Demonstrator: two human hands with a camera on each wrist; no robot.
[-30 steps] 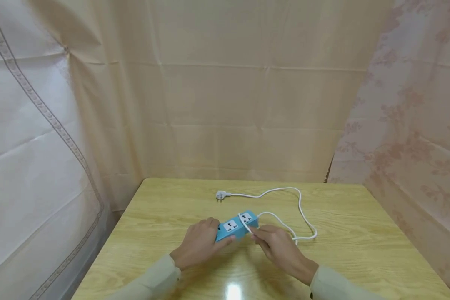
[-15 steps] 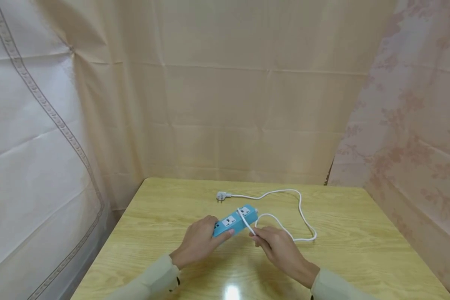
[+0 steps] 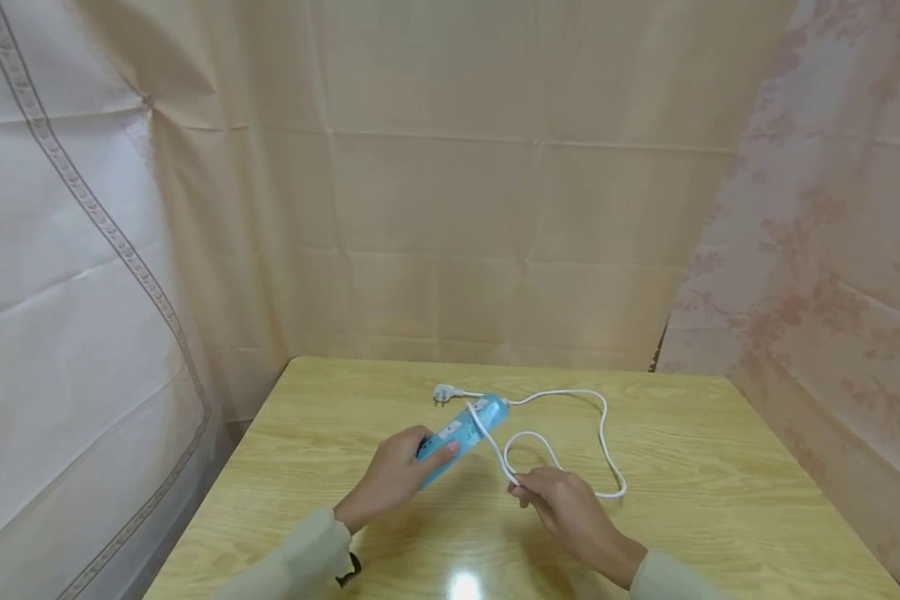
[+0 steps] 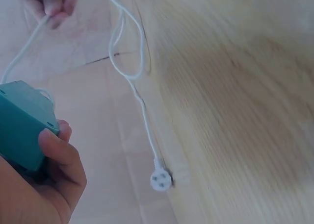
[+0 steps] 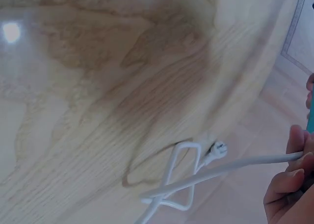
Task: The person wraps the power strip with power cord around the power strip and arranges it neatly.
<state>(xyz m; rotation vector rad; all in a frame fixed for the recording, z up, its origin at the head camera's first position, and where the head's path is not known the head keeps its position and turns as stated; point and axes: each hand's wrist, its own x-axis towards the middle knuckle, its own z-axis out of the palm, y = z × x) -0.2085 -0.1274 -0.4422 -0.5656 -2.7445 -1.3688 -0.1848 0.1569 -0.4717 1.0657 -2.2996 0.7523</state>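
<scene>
Blue power strip (image 3: 461, 442) is above counter (image 3: 720, 483), near end gripped by L hand (image 3: 396, 467), long axis fwd-right; R hand (image 3: 570, 510), to strip's near-right side, has fingers pinching white cord (image 5: 235, 164).

My left hand (image 3: 396, 471) grips the blue power strip (image 3: 465, 433), its far end angled away to my right. My right hand (image 3: 570, 510) pinches the white cord (image 3: 493, 444), which also crosses the strip. Plug (image 3: 443, 393) lies on bench (image 3: 720, 475); beige cloth (image 3: 435, 192) hangs behind.
</scene>
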